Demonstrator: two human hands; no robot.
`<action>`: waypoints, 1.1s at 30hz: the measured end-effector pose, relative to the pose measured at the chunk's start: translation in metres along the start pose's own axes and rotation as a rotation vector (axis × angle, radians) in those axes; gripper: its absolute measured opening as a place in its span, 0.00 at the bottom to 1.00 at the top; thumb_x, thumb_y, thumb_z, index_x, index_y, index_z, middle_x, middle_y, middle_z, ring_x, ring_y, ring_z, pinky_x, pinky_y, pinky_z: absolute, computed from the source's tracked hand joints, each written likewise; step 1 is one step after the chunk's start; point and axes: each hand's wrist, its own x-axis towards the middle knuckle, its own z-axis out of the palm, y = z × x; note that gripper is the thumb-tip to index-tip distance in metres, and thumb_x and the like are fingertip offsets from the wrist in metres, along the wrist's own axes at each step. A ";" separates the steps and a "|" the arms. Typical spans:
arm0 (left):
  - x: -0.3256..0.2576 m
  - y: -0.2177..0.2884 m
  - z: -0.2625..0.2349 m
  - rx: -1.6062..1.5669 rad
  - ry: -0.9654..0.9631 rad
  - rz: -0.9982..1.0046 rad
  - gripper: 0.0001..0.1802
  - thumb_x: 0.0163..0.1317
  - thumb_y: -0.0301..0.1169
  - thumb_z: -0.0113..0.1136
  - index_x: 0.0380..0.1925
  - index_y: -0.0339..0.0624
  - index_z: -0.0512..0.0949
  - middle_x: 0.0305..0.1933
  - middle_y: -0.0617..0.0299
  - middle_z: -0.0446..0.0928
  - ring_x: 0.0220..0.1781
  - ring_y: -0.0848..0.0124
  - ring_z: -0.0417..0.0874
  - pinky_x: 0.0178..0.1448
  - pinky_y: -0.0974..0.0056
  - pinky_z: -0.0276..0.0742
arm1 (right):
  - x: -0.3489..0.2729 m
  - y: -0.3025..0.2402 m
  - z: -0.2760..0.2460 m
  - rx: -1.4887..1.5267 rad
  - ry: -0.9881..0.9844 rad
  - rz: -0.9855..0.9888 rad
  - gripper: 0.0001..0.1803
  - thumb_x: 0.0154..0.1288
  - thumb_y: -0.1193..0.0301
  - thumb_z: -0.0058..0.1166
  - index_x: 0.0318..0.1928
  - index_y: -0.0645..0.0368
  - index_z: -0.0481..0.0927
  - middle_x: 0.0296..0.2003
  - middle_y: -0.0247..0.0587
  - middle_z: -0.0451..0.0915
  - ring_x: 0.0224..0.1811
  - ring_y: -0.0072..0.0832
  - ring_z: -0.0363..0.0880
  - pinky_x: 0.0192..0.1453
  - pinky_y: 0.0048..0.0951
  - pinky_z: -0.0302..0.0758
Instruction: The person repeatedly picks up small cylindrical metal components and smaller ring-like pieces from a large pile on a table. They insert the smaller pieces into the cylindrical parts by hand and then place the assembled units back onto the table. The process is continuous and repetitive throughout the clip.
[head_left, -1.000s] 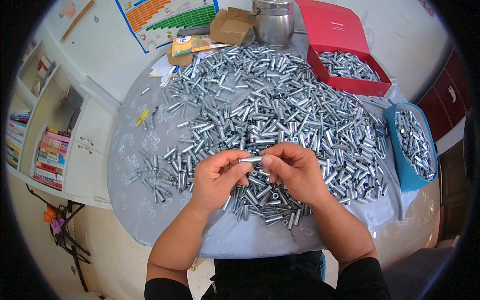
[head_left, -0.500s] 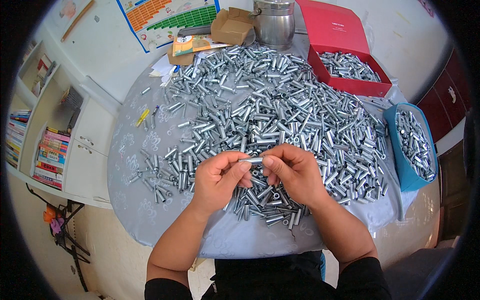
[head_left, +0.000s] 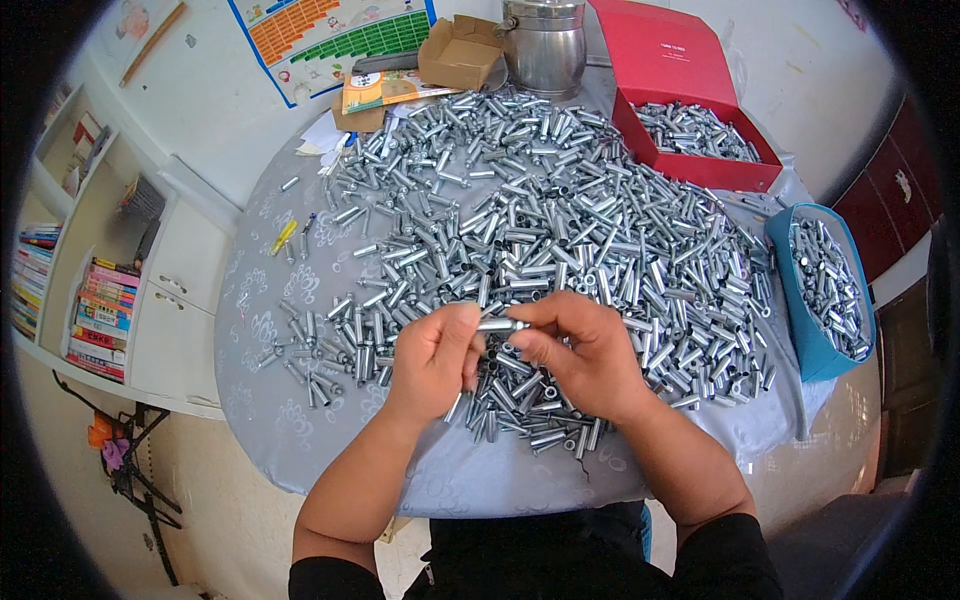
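Between my hands, just above the near part of the heap, a silvery sleeve anchor (head_left: 499, 325) lies almost level. My left hand (head_left: 428, 362) is closed around its left end, thumb on top. The forefinger and thumb of my right hand (head_left: 592, 358) are at the right end, one above and one below the tip; the other fingers curl under. A wide heap of metal sleeves and bolts (head_left: 540, 215) spreads over the table behind and beneath both hands. My fingers hide part of the anchor.
A red box (head_left: 690, 175) with its lid raised holds similar pieces at the far right. A blue bin (head_left: 803, 330) full of them stands at the right edge. At the back are a metal pot (head_left: 545, 50) and a cardboard box (head_left: 455, 55). A yellow-handled tool (head_left: 284, 236) lies left.
My left thumb has shifted up over the anchor's left end. My right thumb has come off its face and down, so more of the right end shows.
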 end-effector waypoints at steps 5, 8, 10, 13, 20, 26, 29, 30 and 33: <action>0.005 -0.003 0.003 -0.188 -0.003 0.108 0.09 0.70 0.31 0.53 0.42 0.35 0.77 0.26 0.65 0.76 0.24 0.81 0.74 0.28 0.75 0.69 | -0.002 0.001 0.002 0.130 0.023 0.146 0.09 0.64 0.74 0.61 0.44 0.65 0.80 0.30 0.36 0.81 0.30 0.16 0.78 0.34 0.19 0.74; 0.005 -0.007 0.007 -0.118 0.011 0.234 0.11 0.69 0.28 0.54 0.47 0.35 0.76 0.33 0.62 0.78 0.28 0.79 0.77 0.31 0.74 0.73 | 0.001 0.004 -0.001 0.323 0.049 0.282 0.11 0.65 0.76 0.59 0.47 0.65 0.80 0.31 0.34 0.81 0.30 0.16 0.77 0.34 0.19 0.75; 0.005 -0.008 0.005 -0.068 0.027 0.217 0.11 0.69 0.29 0.53 0.46 0.35 0.76 0.32 0.60 0.78 0.27 0.77 0.78 0.32 0.72 0.75 | 0.000 0.006 -0.003 0.326 0.017 0.287 0.11 0.66 0.76 0.58 0.48 0.65 0.79 0.32 0.34 0.81 0.31 0.16 0.77 0.35 0.19 0.75; 0.006 -0.013 -0.010 -0.196 -0.080 0.100 0.10 0.67 0.27 0.55 0.46 0.34 0.76 0.32 0.59 0.79 0.28 0.76 0.79 0.33 0.72 0.76 | 0.000 0.004 -0.002 0.344 0.000 0.240 0.10 0.67 0.76 0.58 0.47 0.65 0.79 0.32 0.33 0.81 0.31 0.16 0.77 0.36 0.19 0.75; 0.004 0.001 0.010 -0.186 0.055 0.223 0.10 0.69 0.30 0.54 0.42 0.33 0.76 0.31 0.58 0.81 0.26 0.77 0.79 0.33 0.73 0.77 | 0.001 0.009 -0.002 0.432 0.020 0.271 0.11 0.67 0.75 0.57 0.48 0.65 0.79 0.32 0.34 0.81 0.31 0.16 0.77 0.36 0.19 0.75; 0.004 -0.006 -0.002 -0.136 0.009 0.111 0.12 0.69 0.30 0.53 0.46 0.33 0.76 0.34 0.55 0.82 0.28 0.74 0.80 0.36 0.72 0.77 | 0.001 0.010 -0.003 0.439 0.022 0.249 0.11 0.67 0.75 0.57 0.48 0.64 0.79 0.32 0.34 0.81 0.30 0.16 0.77 0.36 0.19 0.75; 0.004 0.001 0.010 -0.171 0.035 0.242 0.13 0.69 0.30 0.53 0.47 0.33 0.76 0.35 0.55 0.82 0.29 0.73 0.81 0.36 0.72 0.77 | 0.003 0.008 -0.003 0.441 0.035 0.271 0.10 0.68 0.75 0.56 0.48 0.64 0.79 0.32 0.34 0.81 0.30 0.16 0.77 0.36 0.19 0.75; 0.004 -0.003 0.007 -0.122 0.020 0.248 0.13 0.70 0.31 0.53 0.47 0.32 0.76 0.35 0.55 0.82 0.29 0.73 0.81 0.37 0.72 0.77 | 0.003 0.008 -0.004 0.438 0.039 0.283 0.10 0.68 0.75 0.56 0.48 0.65 0.79 0.32 0.34 0.81 0.31 0.17 0.77 0.36 0.19 0.75; 0.002 -0.011 -0.006 -0.108 -0.018 0.123 0.13 0.69 0.30 0.53 0.47 0.32 0.76 0.37 0.55 0.81 0.32 0.73 0.81 0.38 0.72 0.77 | 0.003 0.007 -0.004 0.434 0.034 0.283 0.10 0.68 0.76 0.56 0.48 0.65 0.78 0.33 0.34 0.81 0.31 0.17 0.78 0.36 0.19 0.76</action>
